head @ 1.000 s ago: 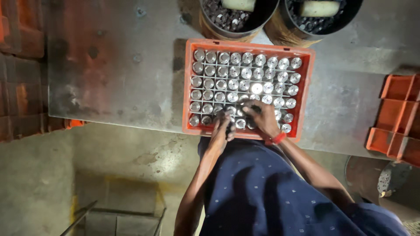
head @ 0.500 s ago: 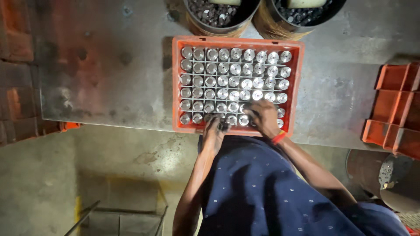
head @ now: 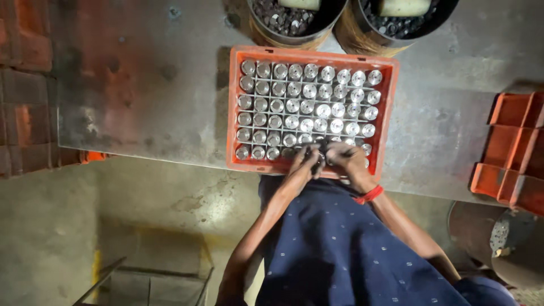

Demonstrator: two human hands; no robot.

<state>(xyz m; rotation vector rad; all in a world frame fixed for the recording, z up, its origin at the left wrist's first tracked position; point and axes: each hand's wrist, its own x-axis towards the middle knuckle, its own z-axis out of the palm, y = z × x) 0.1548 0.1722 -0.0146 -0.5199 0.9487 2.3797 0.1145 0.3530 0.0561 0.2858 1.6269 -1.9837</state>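
Note:
An orange plastic crate [head: 231,107] sits on a grey metal table [head: 147,96], filled with rows of upright shiny metal cylinders [head: 309,90]. My left hand [head: 300,164] and my right hand [head: 347,160] meet over the crate's near row, fingers closed around a small dark metal part [head: 316,160] between them. A red band circles my right wrist. What exactly each hand grips is partly hidden by the fingers.
Two round dark buckets [head: 294,17] [head: 396,17] of small metal parts stand behind the crate. Stacked empty orange crates [head: 513,147] sit at the table's right edge. A brick wall [head: 22,85] is at left, and a round container [head: 501,243] lies low right.
The view has shifted, so the crate sits lower and more central. My hands stay at the crate's near row and have drawn closer together.

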